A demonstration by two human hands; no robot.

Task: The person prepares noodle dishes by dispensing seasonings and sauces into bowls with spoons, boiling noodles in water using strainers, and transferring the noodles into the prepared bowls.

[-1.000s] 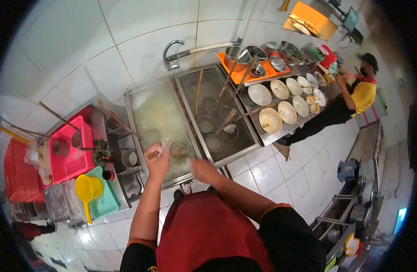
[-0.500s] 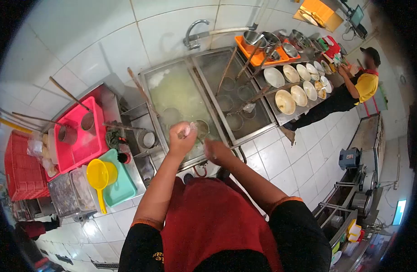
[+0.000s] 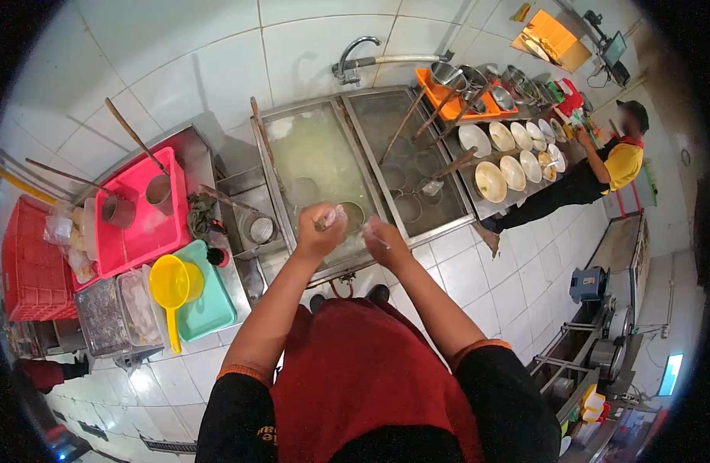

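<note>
Gripping a stick (image 3: 319,224), the left hand (image 3: 314,238) might slip if wet; maybe-hot water (image 3: 312,150) below could splash the right hand (image 3: 387,245), whose grip I can't tell.

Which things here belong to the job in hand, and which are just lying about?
Seemingly in use:
left hand
right hand
handle
strainer
cloudy water

Seemingly lying about:
yellow dipper
green tray
pink tub
red crate

White tiles with thin grout lines cover the wall (image 3: 177,46) behind the steel desk (image 3: 197,166). Pale tiles pave the floor (image 3: 494,270), with glossy light reflections at lower left.
</note>
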